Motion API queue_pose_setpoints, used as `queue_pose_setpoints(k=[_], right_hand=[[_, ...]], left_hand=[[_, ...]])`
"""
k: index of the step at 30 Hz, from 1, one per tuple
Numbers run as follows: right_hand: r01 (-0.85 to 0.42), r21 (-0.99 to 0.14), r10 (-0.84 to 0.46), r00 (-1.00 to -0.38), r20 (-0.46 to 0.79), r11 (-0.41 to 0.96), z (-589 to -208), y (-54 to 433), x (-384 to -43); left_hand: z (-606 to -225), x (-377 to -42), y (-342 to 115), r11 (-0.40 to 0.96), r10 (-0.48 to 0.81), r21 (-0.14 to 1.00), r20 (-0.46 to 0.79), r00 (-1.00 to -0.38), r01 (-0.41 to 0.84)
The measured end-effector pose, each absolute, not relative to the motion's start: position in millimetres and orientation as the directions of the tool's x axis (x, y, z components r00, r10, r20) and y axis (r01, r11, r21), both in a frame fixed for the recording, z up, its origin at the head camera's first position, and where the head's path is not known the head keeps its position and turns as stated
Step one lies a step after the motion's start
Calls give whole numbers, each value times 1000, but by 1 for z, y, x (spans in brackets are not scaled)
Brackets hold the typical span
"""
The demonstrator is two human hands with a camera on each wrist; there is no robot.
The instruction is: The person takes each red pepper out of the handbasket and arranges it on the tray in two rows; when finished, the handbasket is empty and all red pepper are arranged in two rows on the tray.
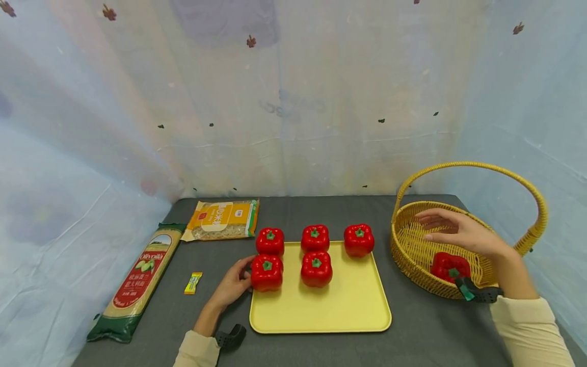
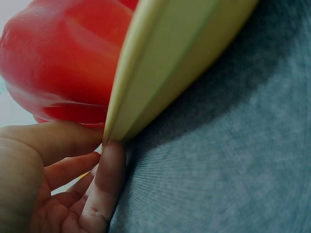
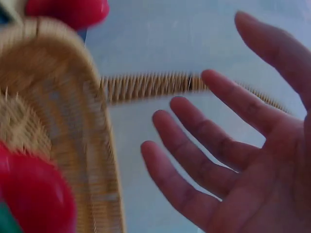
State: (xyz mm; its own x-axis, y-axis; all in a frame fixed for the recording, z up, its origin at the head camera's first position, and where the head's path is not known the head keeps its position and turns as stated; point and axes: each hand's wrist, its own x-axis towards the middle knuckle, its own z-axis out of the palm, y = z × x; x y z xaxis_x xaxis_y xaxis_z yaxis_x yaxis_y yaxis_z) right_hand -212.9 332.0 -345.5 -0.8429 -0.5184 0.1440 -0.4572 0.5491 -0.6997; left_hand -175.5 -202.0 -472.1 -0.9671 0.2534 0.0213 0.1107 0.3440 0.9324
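My left hand (image 1: 231, 284) is at the left edge of a yellow tray (image 1: 321, 312). In the left wrist view its thumb and fingers pinch the tray's rim (image 2: 141, 73), just beside a red bell pepper (image 2: 63, 58). Several red bell peppers with green stems stand on the tray; the front-left bell pepper (image 1: 267, 272) is closest to that hand. Over the yellow wicker basket (image 1: 415, 270), my right hand (image 1: 463, 233) hovers with fingers extended and holds nothing. One bell pepper (image 1: 449, 266) lies inside the basket, partly covered by the wrist strap.
An orange-and-clear food bag (image 1: 223, 220) lies at the back left. Along the left table edge is a long red-and-green Olivoila packet (image 1: 139, 280). A small yellow wrapper (image 1: 193, 283) sits near the left hand. The basket's tall handle (image 1: 472, 164) arches above the right hand.
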Motion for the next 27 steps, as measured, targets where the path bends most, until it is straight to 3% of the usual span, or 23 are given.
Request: queue_pose_setpoints(k=[5,10,20,27], right_hand=[[-384,-682,-496,-868,36,622,-355,357,-220],[-235,-725,-479,-865,-147,647,-368,374,-231],[-35,-807,-613,-670,-419,590,-390,396,-243],[94,-804,-582,-641,-501,588,-392,397,-243]], left_hand=[[-474,-174,-203,343,255,932,23,-967,113],[-474,-173,-203,350,245,930,19,-969,107],[-472,-173,-201,336,256,933,41,-966,129],[-470,-173,-200,351,241,928,41,-970,126]])
